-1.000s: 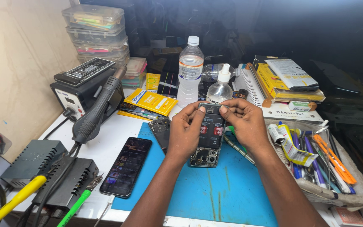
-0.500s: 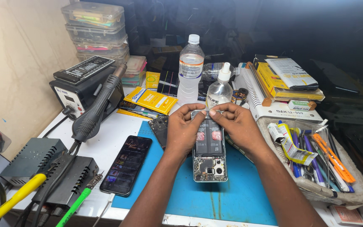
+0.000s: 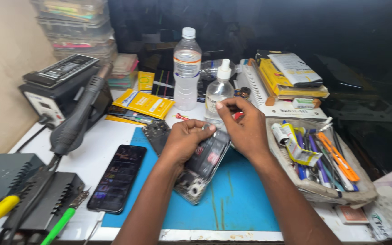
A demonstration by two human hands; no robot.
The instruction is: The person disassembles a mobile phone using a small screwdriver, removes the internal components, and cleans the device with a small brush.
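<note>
the counter (image 3: 91,159) carries a blue mat (image 3: 232,199), with a black hot-air station (image 3: 60,88) at its left edge and a cloth tray of pens and tools (image 3: 327,168) on the right. a clear water bottle (image 3: 187,68) and a smaller dropper bottle (image 3: 217,93) stand behind the mat. a dark phone (image 3: 117,178) lies screen-up, just left of the mat. over the mat, the left hand (image 3: 182,143) grips an opened phone body (image 3: 203,168), tilted, its upper end between the hands. the right hand (image 3: 246,129) pinches at that upper end, fingers closed.
</note>
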